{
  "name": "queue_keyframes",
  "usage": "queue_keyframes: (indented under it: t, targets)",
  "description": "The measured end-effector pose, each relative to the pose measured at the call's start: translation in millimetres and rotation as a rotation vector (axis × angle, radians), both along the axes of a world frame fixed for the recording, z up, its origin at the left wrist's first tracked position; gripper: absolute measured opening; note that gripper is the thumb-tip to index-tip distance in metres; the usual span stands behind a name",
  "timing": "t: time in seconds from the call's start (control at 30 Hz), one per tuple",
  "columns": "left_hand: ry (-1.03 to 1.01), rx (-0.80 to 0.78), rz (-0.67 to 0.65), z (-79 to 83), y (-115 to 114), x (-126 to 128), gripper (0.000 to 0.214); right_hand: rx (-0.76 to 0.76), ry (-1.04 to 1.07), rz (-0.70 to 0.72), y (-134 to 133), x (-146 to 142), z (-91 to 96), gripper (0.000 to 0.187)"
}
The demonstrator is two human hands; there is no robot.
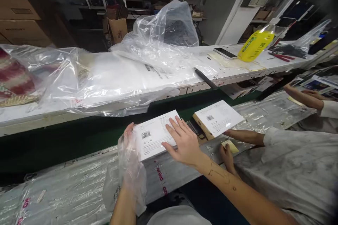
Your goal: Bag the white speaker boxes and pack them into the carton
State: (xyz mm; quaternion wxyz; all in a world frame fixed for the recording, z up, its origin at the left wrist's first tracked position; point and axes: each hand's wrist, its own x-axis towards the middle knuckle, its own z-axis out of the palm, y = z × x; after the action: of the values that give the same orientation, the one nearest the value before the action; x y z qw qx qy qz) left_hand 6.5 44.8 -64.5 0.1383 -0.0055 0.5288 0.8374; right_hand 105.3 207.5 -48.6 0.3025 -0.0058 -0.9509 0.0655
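A flat white box [153,140] with a barcode and small print lies tilted between my hands. My left hand [129,154], wrapped in a clear plastic bag [137,182], grips the box's left edge. My right hand [185,142] rests flat on the right part of the box, fingers spread. Just right of it, a co-worker's hand [229,133] is at a second white box [219,117], whose side shows brown cardboard. That person's other hand [227,153] holds a small pale-yellow paper [231,146].
A white shelf [221,72] runs behind, bearing large clear plastic bags [158,49], a phone [224,52], a yellow-labelled bottle [256,45], red-handled pliers [282,56] and a dark tool [206,77]. Plastic-wrapped surface [66,190] lies below. Another person's arm [303,98] is at far right.
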Motion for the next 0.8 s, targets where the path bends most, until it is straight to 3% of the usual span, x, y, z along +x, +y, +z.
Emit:
queue_keyframes:
  t: [0.13,0.27,0.33,0.43,0.5,0.6,0.67,0.73,0.8]
  targets:
    - [-0.068,0.133,0.061,2.1,-36.5,5.5,0.041,-0.099,0.086,0.062,-38.2,0.8,6.6,0.030]
    - [0.025,0.168,0.156,2.3,-86.3,-8.9,0.044,-0.200,0.109,0.111,-78.9,-1.1,-0.9,0.026]
    - [0.073,0.107,0.097,6.1,-110.2,-23.1,0.047,-0.258,0.090,0.118,-98.2,-2.7,-10.8,0.028]
    - [0.144,-0.148,0.001,17.5,-140.1,-41.5,0.045,-0.288,0.045,0.159,-123.5,-7.9,-24.2,0.035]
    - [0.197,-0.306,0.033,28.0,-157.3,-47.1,0.038,-0.270,0.009,0.214,-137.4,-15.0,-23.9,0.035]
    - [0.338,-0.409,0.117,44.0,-182.9,-45.5,0.028,-0.285,-0.012,0.259,-155.5,-30.3,-1.6,0.027]
    - [0.487,-0.352,0.138,52.4,-197.3,-39.9,0.017,-0.396,-0.002,0.347,-168.2,-41.5,21.8,0.028]
    - [0.598,-0.218,0.092,56.8,-204.1,-32.9,0.008,-0.536,-0.049,0.568,-183.6,-52.8,40.6,0.041]
    - [0.594,-0.108,0.055,55.8,-201.2,-26.0,0.004,-0.621,-0.108,0.819,-201.5,-63.9,46.4,0.051]
